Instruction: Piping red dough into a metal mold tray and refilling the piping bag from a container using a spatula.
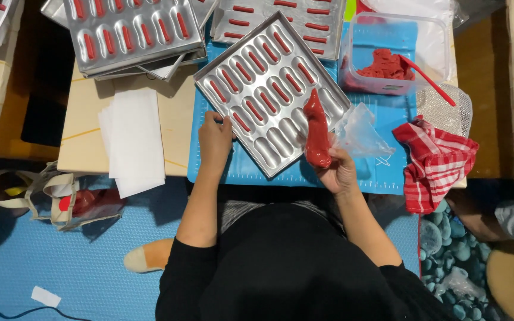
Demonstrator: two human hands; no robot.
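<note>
**A:** Status on the hands?

**B:** From my feed, near first. Right hand [339, 172] has its fingers wrapped around the base of a red piping bag [317, 131]. The bag's long axis runs about 6 to 12 o'clock, leaning slightly toward 11, with the tip up over the tray. It looks soft, glossy and bulging with paste.

**A:** Left?

**B:** Left hand [214, 138] is resting on the near-left edge of the mould tray [272, 89], fingers curled down on the rim, gripping nothing else. It looks to me like a bracing hold.

**A:** Key relation?

**B:** The bag tip sits at roughly 12 o'clock from the right fingers, over the tray's near-right cavities. The right hand is the nearer one to the unfilled cavities, which lie along the near and right side. The rest already hold red strips.

**A:** Tray details?

**B:** Pressed metal with a matte silver finish and rows of elongated oval wells. It's rotated, so the rows run diagonally from 10 to 4 o'clock. It sits on a blue mat [382, 172].

**A:** Further out?

**B:** Crumpled clear plastic [361, 134] lies just beside the bag at 3 o'clock. A red checked cloth [432, 160] is further right. A clear tub of red paste [388, 59] with a red spatula [426, 77] is at 1 o'clock. Filled trays [132, 30] are stacked at 11 o'clock. White paper sheets [132, 139] are at 9.
</note>
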